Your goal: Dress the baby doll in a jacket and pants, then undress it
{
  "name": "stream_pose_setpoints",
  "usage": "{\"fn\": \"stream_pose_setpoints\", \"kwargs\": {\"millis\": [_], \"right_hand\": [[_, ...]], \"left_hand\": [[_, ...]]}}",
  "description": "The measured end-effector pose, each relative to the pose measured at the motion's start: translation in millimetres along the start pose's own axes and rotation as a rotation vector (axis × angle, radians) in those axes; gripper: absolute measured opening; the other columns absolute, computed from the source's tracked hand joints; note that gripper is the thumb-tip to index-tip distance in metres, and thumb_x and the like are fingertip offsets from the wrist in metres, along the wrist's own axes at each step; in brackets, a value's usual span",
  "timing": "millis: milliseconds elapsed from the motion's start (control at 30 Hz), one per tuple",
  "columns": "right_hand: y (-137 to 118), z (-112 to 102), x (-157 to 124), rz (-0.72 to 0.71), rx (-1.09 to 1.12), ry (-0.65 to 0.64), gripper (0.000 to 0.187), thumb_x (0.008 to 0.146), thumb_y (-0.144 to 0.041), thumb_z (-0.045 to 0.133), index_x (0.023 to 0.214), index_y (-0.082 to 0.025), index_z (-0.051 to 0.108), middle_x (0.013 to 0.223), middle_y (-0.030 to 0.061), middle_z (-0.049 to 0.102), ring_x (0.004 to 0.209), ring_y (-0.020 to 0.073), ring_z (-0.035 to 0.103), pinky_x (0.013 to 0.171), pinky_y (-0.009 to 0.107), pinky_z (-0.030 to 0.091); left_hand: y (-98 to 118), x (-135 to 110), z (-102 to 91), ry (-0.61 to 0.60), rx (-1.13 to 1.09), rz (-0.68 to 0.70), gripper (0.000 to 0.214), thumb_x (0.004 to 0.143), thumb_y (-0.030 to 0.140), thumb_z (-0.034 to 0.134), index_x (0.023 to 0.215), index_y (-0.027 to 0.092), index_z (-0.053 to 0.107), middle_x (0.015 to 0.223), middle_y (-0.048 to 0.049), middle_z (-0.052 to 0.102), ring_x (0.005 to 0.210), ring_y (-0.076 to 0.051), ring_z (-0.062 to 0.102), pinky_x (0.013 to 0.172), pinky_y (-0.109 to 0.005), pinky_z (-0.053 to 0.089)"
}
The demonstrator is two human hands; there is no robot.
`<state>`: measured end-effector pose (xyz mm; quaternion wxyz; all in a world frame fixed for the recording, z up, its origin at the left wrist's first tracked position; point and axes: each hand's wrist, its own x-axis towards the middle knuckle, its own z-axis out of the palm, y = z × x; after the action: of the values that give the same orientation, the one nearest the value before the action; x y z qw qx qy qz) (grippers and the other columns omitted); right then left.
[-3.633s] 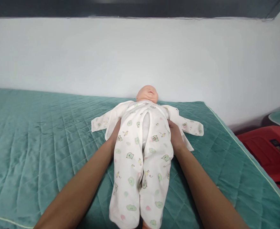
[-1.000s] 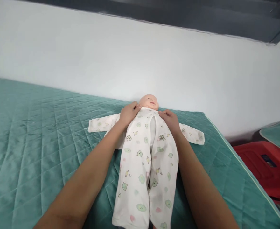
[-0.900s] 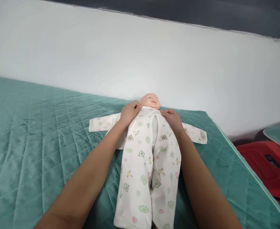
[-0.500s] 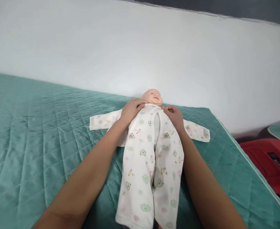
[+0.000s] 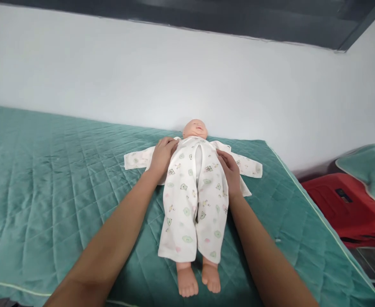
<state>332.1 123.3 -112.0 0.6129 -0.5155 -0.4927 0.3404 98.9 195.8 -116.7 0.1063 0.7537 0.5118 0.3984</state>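
Note:
A baby doll (image 5: 195, 128) lies on its back, head close to the wall, bare feet towards me. Its white patterned baby trousers (image 5: 181, 200) reach high up the chest, with an open slit at the crotch. Under it a matching baby shirt (image 5: 249, 166) is spread, both sleeves stretched outwards. My left hand (image 5: 163, 157) is closed at the left upper edge of the trousers, its fingertips partly hidden against the cloth. On the opposite side my right hand (image 5: 230, 171) has its bent fingers closed on the trousers' edge.
A green quilted cover (image 5: 79, 187) lies beneath the doll, its piped edge running down the right. Behind stands a white wall (image 5: 142, 72) with a dark band above. At the right are a red plastic object (image 5: 344, 204) and another green cushion (image 5: 369, 170).
Both my hands have slid from beside the doll's neck down along the sides of the trousers. The view has shifted, and the doll's feet now show fully.

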Motion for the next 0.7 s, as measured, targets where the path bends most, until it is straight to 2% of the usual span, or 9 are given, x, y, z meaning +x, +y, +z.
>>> {"fn": "stream_pose_setpoints", "kwargs": {"millis": [133,233,267,367,433,500,600,700], "right_hand": [[-22,-8,-79,0.031,-0.111,0.091,0.043,0.090,-0.044,0.062,0.130,-0.028,0.064,0.141,0.0067,0.063,0.131,0.0274,0.058,0.114,0.049,0.044],[-24,-21,-155,0.029,-0.194,-0.004,0.040,0.093,-0.040,0.061,0.132,-0.033,0.061,0.154,0.0047,0.050,0.145,0.0280,0.043,0.122,0.054,0.033],[-23,-27,-179,0.025,-0.207,-0.045,0.038,0.093,-0.039,0.061,0.131,-0.035,0.061,0.157,0.0041,0.046,0.147,0.0285,0.041,0.122,0.055,0.035],[-18,-44,-230,0.038,-0.231,-0.094,0.038,0.093,-0.035,0.061,0.131,-0.038,0.059,0.151,0.0055,0.051,0.139,0.0304,0.050,0.115,0.058,0.043],[-21,-53,-244,0.008,-0.282,-0.110,0.039,0.092,-0.032,0.062,0.130,-0.039,0.059,0.144,0.0068,0.057,0.132,0.0313,0.056,0.110,0.059,0.048],[-32,-56,-244,-0.061,-0.351,-0.141,0.036,0.091,-0.030,0.061,0.127,-0.039,0.059,0.138,0.0077,0.060,0.127,0.0313,0.059,0.105,0.058,0.051],[-57,-47,-228,-0.172,-0.442,-0.236,0.029,0.093,-0.028,0.059,0.121,-0.037,0.060,0.127,0.0087,0.065,0.117,0.0300,0.064,0.096,0.053,0.055],[-79,-24,-211,-0.218,-0.622,-0.414,0.018,0.090,-0.022,0.061,0.106,-0.031,0.063,0.107,0.0071,0.070,0.098,0.0288,0.067,0.083,0.047,0.053]], "left_hand": [[12,-56,-20.6,0.009,0.163,0.056,0.038,0.095,0.021,0.047,0.130,0.022,0.062,0.129,-0.0122,0.061,0.123,-0.030,0.051,0.106,-0.046,0.042],[26,-122,-38.9,0.025,0.176,0.093,0.039,0.097,0.019,0.045,0.133,0.023,0.059,0.131,-0.0121,0.061,0.122,-0.028,0.055,0.106,-0.045,0.046],[32,-146,-44.8,0.016,0.160,0.103,0.039,0.098,0.019,0.044,0.134,0.024,0.058,0.131,-0.0115,0.061,0.122,-0.027,0.056,0.106,-0.045,0.046],[54,-212,-59.2,-0.006,0.122,0.062,0.035,0.099,0.022,0.047,0.132,0.028,0.056,0.127,-0.0090,0.063,0.119,-0.025,0.059,0.104,-0.044,0.049],[69,-242,-64.1,-0.078,0.106,0.010,0.034,0.099,0.024,0.050,0.132,0.029,0.055,0.128,-0.0088,0.063,0.118,-0.025,0.061,0.101,-0.044,0.051],[82,-257,-64.3,-0.145,0.091,0.007,0.035,0.097,0.026,0.054,0.131,0.029,0.054,0.128,-0.0092,0.064,0.117,-0.026,0.062,0.100,-0.046,0.052],[93,-260,-59.3,-0.154,0.103,0.011,0.031,0.093,0.023,0.056,0.124,0.027,0.056,0.123,-0.0101,0.066,0.113,-0.029,0.063,0.096,-0.050,0.051],[101,-252,-56.1,-0.130,0.079,-0.040,0.018,0.095,0.020,0.048,0.109,0.025,0.058,0.110,-0.0085,0.068,0.101,-0.028,0.064,0.088,-0.048,0.051]]}}
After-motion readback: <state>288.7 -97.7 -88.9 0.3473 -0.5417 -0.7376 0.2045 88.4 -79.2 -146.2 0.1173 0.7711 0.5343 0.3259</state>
